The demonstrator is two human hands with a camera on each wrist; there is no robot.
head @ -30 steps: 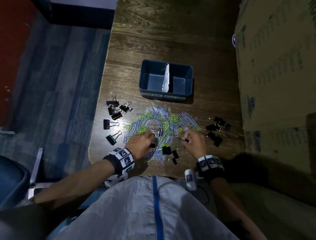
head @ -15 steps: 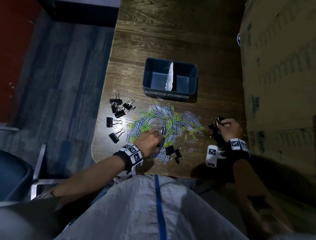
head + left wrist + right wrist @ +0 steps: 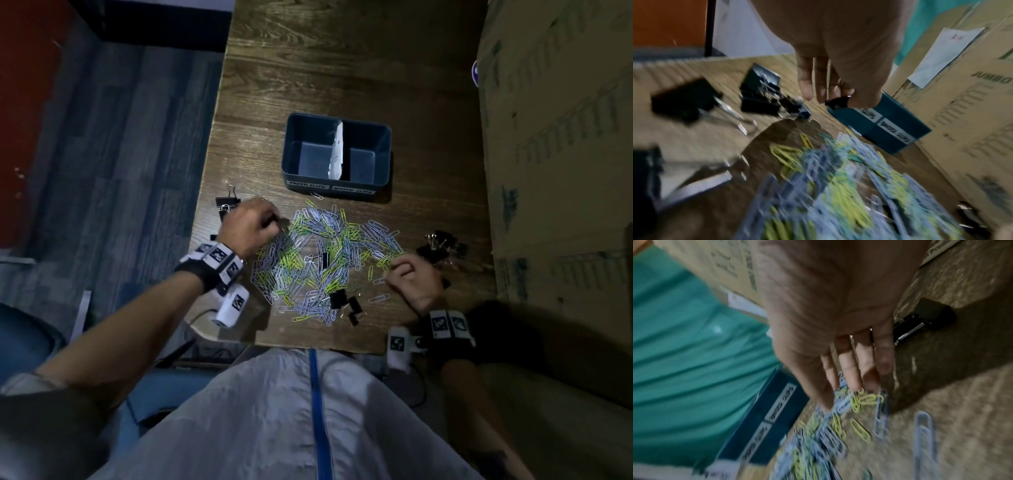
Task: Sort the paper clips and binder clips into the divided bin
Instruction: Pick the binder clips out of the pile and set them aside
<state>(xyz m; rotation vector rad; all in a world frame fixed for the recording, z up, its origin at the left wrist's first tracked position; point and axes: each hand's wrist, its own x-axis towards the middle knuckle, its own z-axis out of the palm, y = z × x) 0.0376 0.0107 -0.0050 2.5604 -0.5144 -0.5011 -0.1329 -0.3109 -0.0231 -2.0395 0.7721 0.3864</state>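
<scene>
Left hand (image 3: 251,228) shifted from pile's near side toward counter's left edge, beside binder clip cluster (image 3: 764,94); fingers (image 3: 806,78) curled, pinching small black binder clip (image 3: 837,103). Right hand (image 3: 409,274) moved from right-edge binder clips (image 3: 442,246) back to pile's right fringe; fingers (image 3: 851,369) narrow, tips on paper clips (image 3: 322,253), hold unclear. Pile at counter centre. Divided bin (image 3: 337,190) beyond it, long axis parallel to near edge, labels facing person.

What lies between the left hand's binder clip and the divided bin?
Nothing visible does. The left hand pinches a small binder clip; bare table separates it from the divided bin, whose compartments are open on top.
</scene>
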